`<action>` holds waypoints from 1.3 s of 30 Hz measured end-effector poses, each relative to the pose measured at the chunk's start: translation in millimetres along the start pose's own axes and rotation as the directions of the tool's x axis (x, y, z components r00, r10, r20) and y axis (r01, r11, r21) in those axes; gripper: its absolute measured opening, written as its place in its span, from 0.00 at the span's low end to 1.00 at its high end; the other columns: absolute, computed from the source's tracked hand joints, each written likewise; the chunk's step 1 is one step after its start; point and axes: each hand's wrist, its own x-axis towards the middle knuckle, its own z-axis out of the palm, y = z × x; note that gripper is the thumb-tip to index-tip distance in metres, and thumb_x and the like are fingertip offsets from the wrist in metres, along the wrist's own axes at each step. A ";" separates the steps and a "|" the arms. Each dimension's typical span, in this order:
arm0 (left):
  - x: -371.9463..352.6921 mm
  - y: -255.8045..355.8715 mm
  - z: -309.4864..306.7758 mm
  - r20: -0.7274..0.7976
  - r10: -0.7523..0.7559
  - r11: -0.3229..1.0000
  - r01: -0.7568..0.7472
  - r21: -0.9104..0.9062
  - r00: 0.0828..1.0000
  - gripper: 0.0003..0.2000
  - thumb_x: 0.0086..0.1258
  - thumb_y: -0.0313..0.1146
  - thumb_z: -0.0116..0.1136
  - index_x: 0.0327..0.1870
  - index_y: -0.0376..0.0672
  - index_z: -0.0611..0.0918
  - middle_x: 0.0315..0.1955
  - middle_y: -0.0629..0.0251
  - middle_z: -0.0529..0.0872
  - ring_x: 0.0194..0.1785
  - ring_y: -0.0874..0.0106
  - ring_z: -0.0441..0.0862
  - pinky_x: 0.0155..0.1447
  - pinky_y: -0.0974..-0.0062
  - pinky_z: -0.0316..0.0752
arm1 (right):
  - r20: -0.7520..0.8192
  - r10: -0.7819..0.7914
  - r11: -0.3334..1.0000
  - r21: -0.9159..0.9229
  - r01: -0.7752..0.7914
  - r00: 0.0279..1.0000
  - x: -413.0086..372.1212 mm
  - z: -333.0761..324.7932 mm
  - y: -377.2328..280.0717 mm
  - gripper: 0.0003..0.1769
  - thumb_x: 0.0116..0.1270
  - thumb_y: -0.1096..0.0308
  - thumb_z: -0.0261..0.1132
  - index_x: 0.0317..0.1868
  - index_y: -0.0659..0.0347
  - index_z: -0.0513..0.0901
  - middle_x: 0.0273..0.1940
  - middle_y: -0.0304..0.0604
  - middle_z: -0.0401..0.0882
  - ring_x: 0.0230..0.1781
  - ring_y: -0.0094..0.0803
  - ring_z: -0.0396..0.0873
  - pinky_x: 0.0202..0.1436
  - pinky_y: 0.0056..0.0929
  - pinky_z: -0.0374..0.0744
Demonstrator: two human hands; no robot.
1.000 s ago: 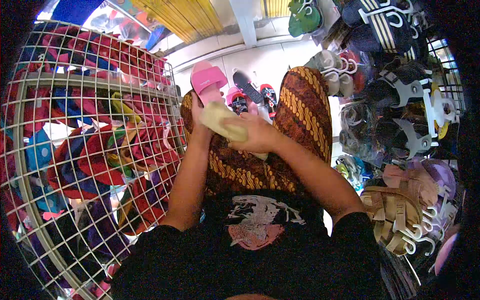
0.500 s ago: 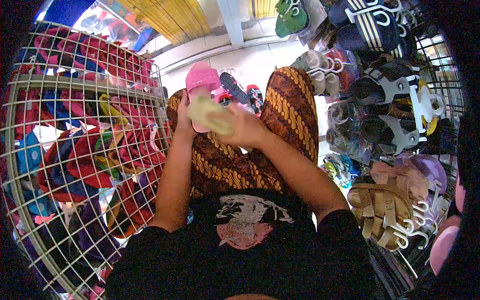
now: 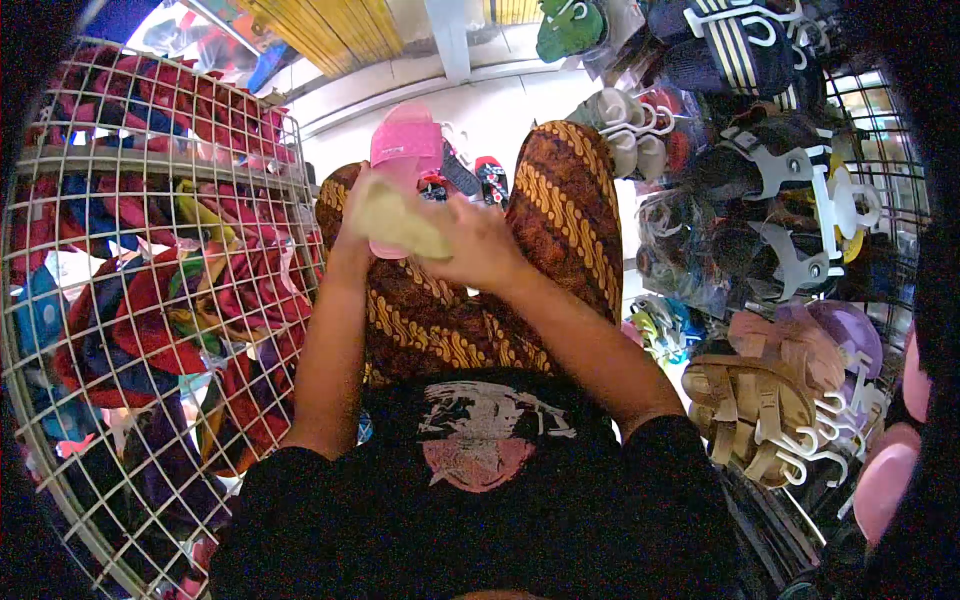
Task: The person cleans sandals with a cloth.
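Note:
My left hand [image 3: 352,222] grips a pink slide sandal [image 3: 405,150] from behind, holding it up over my knees. A pale yellow cloth [image 3: 400,225] lies pressed against the sandal's lower half, and my right hand [image 3: 480,245] is closed on that cloth. Both hands meet in front of my legs, which are covered by brown patterned fabric [image 3: 560,210]. The lower part of the sandal is hidden by the cloth and my fingers.
A white wire basket [image 3: 120,300] full of colourful sandals stands close on my left. Hanging sandals on white hooks [image 3: 790,260] and tan strapped sandals [image 3: 760,410] fill the right side. Several sandals [image 3: 490,175] lie on the white floor beyond my knees.
Both hands, with the pink sandal and the cloth, have shifted left and a little upward in view. The cloth has slid across the sandal.

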 end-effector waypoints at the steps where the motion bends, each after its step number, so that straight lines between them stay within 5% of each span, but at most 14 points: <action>1: 3.7 -2.1 -5.1 -0.058 0.130 0.963 -0.112 0.247 0.990 0.39 0.70 0.69 0.40 0.61 0.37 0.75 0.47 0.52 0.85 0.46 0.57 0.86 0.55 0.58 0.81 | -0.033 0.102 0.977 0.191 -0.094 0.994 1.6 -5.9 4.1 0.40 0.47 0.47 0.74 0.64 0.38 0.76 0.42 0.46 0.74 0.52 0.48 0.75 0.57 0.59 0.67; 3: 5.6 -4.9 -11.6 -0.012 0.170 0.935 -0.157 0.317 0.985 0.37 0.72 0.66 0.39 0.60 0.37 0.75 0.48 0.52 0.85 0.47 0.57 0.86 0.55 0.59 0.82 | -0.047 -0.143 0.988 0.050 0.145 0.989 -2.0 -2.9 6.1 0.40 0.46 0.48 0.75 0.63 0.38 0.76 0.44 0.46 0.73 0.53 0.49 0.74 0.57 0.57 0.68; 5: 6.3 -2.4 -15.4 0.185 0.001 1.000 0.002 -0.012 0.983 0.33 0.75 0.62 0.37 0.59 0.37 0.75 0.50 0.51 0.84 0.49 0.58 0.85 0.54 0.59 0.83 | 0.014 -0.377 0.922 -0.091 0.377 0.926 -8.1 -3.6 5.5 0.39 0.44 0.51 0.76 0.62 0.38 0.78 0.48 0.45 0.73 0.55 0.49 0.72 0.56 0.52 0.69; 7: 5.7 2.2 -11.2 0.332 -0.036 0.985 0.089 -0.145 0.943 0.31 0.77 0.58 0.37 0.58 0.36 0.76 0.51 0.51 0.84 0.50 0.59 0.85 0.51 0.61 0.84 | -0.051 -0.295 0.955 0.004 0.296 0.954 -5.1 -2.9 4.5 0.38 0.44 0.52 0.76 0.61 0.39 0.79 0.49 0.44 0.73 0.56 0.48 0.72 0.56 0.51 0.69; 11: -3.2 -13.0 -8.8 -0.095 0.262 0.940 -0.231 0.252 0.960 0.32 0.76 0.60 0.39 0.60 0.36 0.75 0.50 0.50 0.84 0.48 0.59 0.85 0.52 0.59 0.83 | -0.187 -0.120 0.982 0.122 0.145 0.975 3.1 -1.9 9.0 0.36 0.44 0.54 0.76 0.59 0.40 0.80 0.48 0.43 0.74 0.52 0.46 0.75 0.55 0.53 0.73; 14: -14.0 3.7 12.4 0.306 -0.113 0.956 0.187 -0.227 0.945 0.31 0.76 0.58 0.40 0.60 0.35 0.74 0.51 0.50 0.83 0.50 0.58 0.85 0.54 0.58 0.82 | -0.144 -0.236 0.953 0.157 0.258 0.961 -1.6 8.2 11.9 0.34 0.46 0.53 0.75 0.58 0.40 0.80 0.48 0.43 0.75 0.51 0.45 0.76 0.55 0.51 0.74; 18: 27.0 -13.4 -64.7 -0.031 0.310 0.909 -0.287 0.302 0.950 0.33 0.75 0.60 0.40 0.63 0.35 0.72 0.52 0.47 0.82 0.52 0.57 0.84 0.55 0.56 0.81 | -0.150 -0.133 0.984 0.098 0.148 0.980 0.5 -1.9 5.8 0.33 0.48 0.52 0.74 0.58 0.42 0.80 0.47 0.43 0.76 0.51 0.45 0.75 0.58 0.48 0.73; 21: -9.6 -0.7 3.9 0.062 0.019 0.997 -0.024 0.074 0.998 0.33 0.74 0.56 0.39 0.64 0.32 0.71 0.52 0.49 0.82 0.49 0.55 0.83 0.53 0.58 0.82 | -0.155 0.016 0.991 0.131 0.005 0.988 2.6 -5.6 6.3 0.33 0.48 0.50 0.75 0.57 0.44 0.79 0.47 0.42 0.76 0.50 0.45 0.76 0.56 0.48 0.73; 23: 2.9 2.9 -11.4 0.166 0.055 0.990 -0.032 -0.138 0.985 0.29 0.76 0.51 0.39 0.62 0.31 0.73 0.50 0.50 0.83 0.50 0.56 0.83 0.54 0.62 0.82 | -0.190 -0.204 0.967 0.114 0.228 0.960 -5.0 -4.3 8.7 0.32 0.47 0.51 0.75 0.55 0.44 0.80 0.47 0.41 0.77 0.51 0.44 0.76 0.56 0.49 0.73; 27: -3.7 -10.1 7.8 -0.217 0.276 0.930 -0.203 0.305 0.936 0.37 0.72 0.62 0.42 0.59 0.30 0.74 0.47 0.49 0.84 0.47 0.56 0.84 0.52 0.56 0.82 | -0.085 -0.026 0.966 0.254 0.047 0.996 4.0 -5.4 11.3 0.31 0.45 0.54 0.76 0.54 0.43 0.82 0.52 0.42 0.77 0.57 0.45 0.74 0.60 0.48 0.73; 30: 3.9 -3.5 -13.8 0.159 0.028 0.979 0.005 -0.204 0.987 0.32 0.73 0.56 0.46 0.58 0.29 0.74 0.46 0.50 0.84 0.46 0.57 0.85 0.52 0.57 0.82 | -0.055 -0.268 0.957 0.096 0.272 0.962 -0.5 -0.2 17.9 0.34 0.43 0.53 0.77 0.57 0.39 0.82 0.54 0.43 0.76 0.58 0.43 0.74 0.61 0.45 0.73; 33: 2.0 -8.0 -10.1 -0.047 0.230 0.955 -0.216 0.202 0.972 0.35 0.72 0.61 0.44 0.61 0.32 0.73 0.47 0.50 0.84 0.46 0.56 0.85 0.50 0.56 0.82 | 0.040 -0.105 0.968 0.234 0.093 0.994 4.5 -0.2 18.6 0.36 0.43 0.53 0.77 0.59 0.38 0.81 0.54 0.41 0.76 0.58 0.44 0.74 0.61 0.47 0.73; 36: -10.6 -9.4 34.3 -0.123 0.203 0.979 -0.199 0.046 0.971 0.34 0.73 0.60 0.43 0.62 0.33 0.73 0.48 0.49 0.83 0.47 0.57 0.85 0.49 0.57 0.83 | -0.075 -0.063 0.991 0.110 0.071 0.995 11.0 -9.1 18.6 0.35 0.45 0.51 0.76 0.58 0.42 0.82 0.51 0.43 0.77 0.52 0.45 0.78 0.58 0.44 0.76; 39: 5.3 -1.4 -17.7 0.182 0.041 0.988 -0.013 -0.154 0.983 0.31 0.74 0.58 0.43 0.60 0.36 0.75 0.48 0.50 0.84 0.48 0.59 0.84 0.49 0.59 0.83 | -0.063 -0.267 0.943 0.187 0.274 0.962 2.0 -1.3 20.4 0.33 0.46 0.55 0.77 0.57 0.46 0.82 0.49 0.45 0.77 0.50 0.44 0.78 0.57 0.41 0.76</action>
